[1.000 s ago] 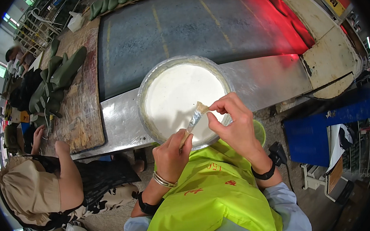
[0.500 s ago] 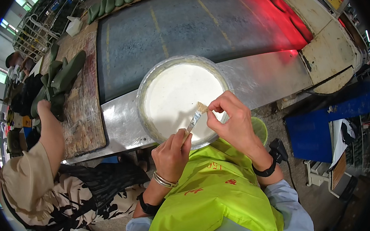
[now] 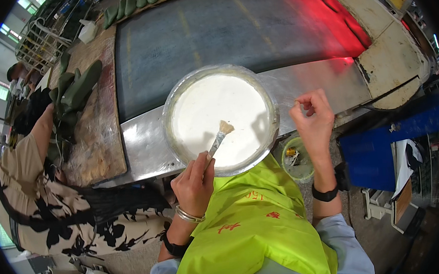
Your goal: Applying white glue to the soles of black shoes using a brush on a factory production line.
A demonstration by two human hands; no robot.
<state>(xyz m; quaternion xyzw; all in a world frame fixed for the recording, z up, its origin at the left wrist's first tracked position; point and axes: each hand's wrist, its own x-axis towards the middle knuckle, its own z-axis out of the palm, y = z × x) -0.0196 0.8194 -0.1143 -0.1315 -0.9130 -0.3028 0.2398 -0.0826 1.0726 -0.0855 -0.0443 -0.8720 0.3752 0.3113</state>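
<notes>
My left hand (image 3: 193,184) is closed around the handle of a paintbrush (image 3: 218,140). The brush points up and away, its pale bristles over the white liquid (image 3: 209,99) that fills a round metal basin (image 3: 168,136). Whether the bristles touch the liquid, I cannot tell. To the right of the basin's rim, my right hand (image 3: 315,121) is raised with thumb and forefinger pinched together. A tiny bit of something seems to show at those fingertips, too small to name.
The basin sits on a metal ledge (image 3: 145,140) before a dark conveyor belt (image 3: 166,48). Below my right hand stands a green bin (image 3: 312,172) with scraps. At left, a co-worker's arm (image 3: 43,127) reaches toward green shoes (image 3: 81,88) on a worn board (image 3: 98,141). Machine housing (image 3: 390,51) borders the right.
My right hand has left the bristles and moved right, beyond the basin, still pinched. My left hand and the brush have shifted slightly left and nearer me. The co-worker's arm has moved.
</notes>
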